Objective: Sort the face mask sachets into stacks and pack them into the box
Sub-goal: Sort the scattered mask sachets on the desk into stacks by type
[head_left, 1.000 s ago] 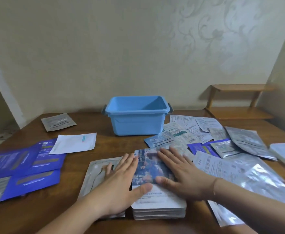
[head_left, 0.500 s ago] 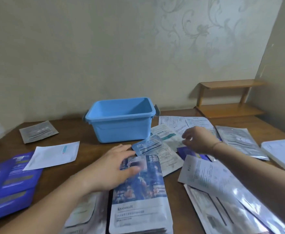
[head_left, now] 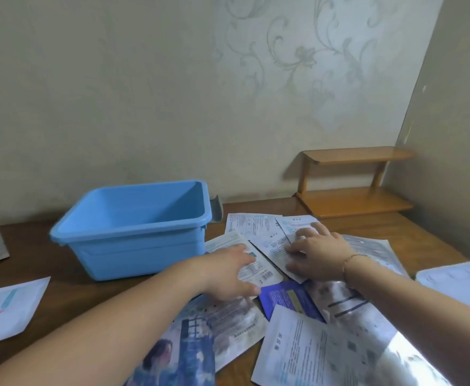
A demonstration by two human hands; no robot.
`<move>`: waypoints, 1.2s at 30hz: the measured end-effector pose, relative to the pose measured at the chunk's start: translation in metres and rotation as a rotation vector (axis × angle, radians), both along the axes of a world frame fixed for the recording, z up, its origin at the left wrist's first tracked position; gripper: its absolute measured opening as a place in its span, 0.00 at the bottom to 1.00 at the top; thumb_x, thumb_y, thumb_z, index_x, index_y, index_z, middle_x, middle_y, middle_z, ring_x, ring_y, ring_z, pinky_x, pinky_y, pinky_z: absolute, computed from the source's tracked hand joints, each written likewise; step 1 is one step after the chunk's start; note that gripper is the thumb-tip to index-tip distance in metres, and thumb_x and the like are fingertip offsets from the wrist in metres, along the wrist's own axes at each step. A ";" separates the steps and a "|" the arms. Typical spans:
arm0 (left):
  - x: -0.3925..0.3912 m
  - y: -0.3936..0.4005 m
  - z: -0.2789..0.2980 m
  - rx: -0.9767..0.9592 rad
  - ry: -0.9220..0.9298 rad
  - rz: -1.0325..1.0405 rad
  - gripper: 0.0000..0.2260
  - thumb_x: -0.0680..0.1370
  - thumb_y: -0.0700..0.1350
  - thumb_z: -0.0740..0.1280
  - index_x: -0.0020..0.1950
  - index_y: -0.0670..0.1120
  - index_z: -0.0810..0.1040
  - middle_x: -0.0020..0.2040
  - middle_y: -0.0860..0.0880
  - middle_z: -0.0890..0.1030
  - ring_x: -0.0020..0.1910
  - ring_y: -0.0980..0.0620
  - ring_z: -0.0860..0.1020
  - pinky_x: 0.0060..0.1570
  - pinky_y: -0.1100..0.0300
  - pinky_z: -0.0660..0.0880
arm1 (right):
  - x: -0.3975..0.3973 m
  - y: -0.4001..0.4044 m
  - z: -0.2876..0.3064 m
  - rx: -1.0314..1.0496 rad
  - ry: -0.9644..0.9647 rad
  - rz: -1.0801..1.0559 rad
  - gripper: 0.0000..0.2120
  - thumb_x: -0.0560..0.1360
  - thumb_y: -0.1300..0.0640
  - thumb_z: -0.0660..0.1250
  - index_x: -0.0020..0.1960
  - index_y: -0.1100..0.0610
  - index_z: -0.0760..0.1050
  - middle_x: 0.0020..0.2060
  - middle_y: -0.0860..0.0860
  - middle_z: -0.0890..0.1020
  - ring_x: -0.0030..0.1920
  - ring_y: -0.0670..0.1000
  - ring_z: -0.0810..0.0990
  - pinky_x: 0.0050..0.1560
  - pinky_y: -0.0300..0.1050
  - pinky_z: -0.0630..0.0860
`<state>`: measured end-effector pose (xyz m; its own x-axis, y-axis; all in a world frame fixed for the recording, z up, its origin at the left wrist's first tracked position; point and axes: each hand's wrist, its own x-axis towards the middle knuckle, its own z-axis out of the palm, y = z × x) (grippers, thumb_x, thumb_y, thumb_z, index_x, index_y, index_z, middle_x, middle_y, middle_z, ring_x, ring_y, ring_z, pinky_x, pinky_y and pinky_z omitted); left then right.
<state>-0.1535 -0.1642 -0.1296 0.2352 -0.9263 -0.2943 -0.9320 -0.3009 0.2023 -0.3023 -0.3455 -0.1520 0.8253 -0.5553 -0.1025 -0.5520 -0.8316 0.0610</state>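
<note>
Sachets spread over wooden table, mostly R of centre. Nearest me: blue picture sachet and white printed sachet, overlapping others; purple sachet between them. My L hand lies flat, fingers straight, on a white barcode sachet, gripping nothing. My R hand presses spread fingers on white text sachets, nothing pinched. Beyond, L of hands: blue box, no sachets seen inside. Far R by wall: wooden shelf.
</note>
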 end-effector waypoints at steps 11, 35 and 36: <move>0.001 -0.010 -0.010 -0.003 -0.006 0.029 0.42 0.72 0.64 0.70 0.79 0.56 0.52 0.80 0.55 0.48 0.78 0.53 0.50 0.74 0.54 0.52 | 0.008 0.010 0.024 -0.089 0.049 -0.043 0.28 0.66 0.24 0.59 0.44 0.49 0.73 0.48 0.46 0.73 0.59 0.51 0.69 0.54 0.53 0.74; -0.005 0.027 0.003 0.028 -0.009 -0.093 0.38 0.72 0.56 0.74 0.77 0.51 0.61 0.77 0.55 0.61 0.75 0.53 0.60 0.73 0.56 0.59 | -0.012 -0.010 -0.003 0.129 -0.495 -0.325 0.06 0.77 0.50 0.64 0.43 0.51 0.75 0.41 0.49 0.77 0.60 0.57 0.67 0.47 0.47 0.67; -0.006 0.026 0.003 0.015 -0.014 -0.094 0.37 0.72 0.56 0.74 0.77 0.51 0.62 0.77 0.54 0.61 0.75 0.53 0.59 0.73 0.57 0.59 | -0.014 -0.014 -0.006 0.125 -0.515 -0.328 0.06 0.77 0.50 0.64 0.43 0.51 0.75 0.40 0.48 0.76 0.58 0.56 0.68 0.46 0.47 0.66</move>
<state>-0.1596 -0.1385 -0.1264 0.1516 -0.9401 -0.3053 -0.9589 -0.2148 0.1854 -0.3167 -0.3598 -0.1575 0.5743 -0.7979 0.1830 -0.7127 -0.5973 -0.3678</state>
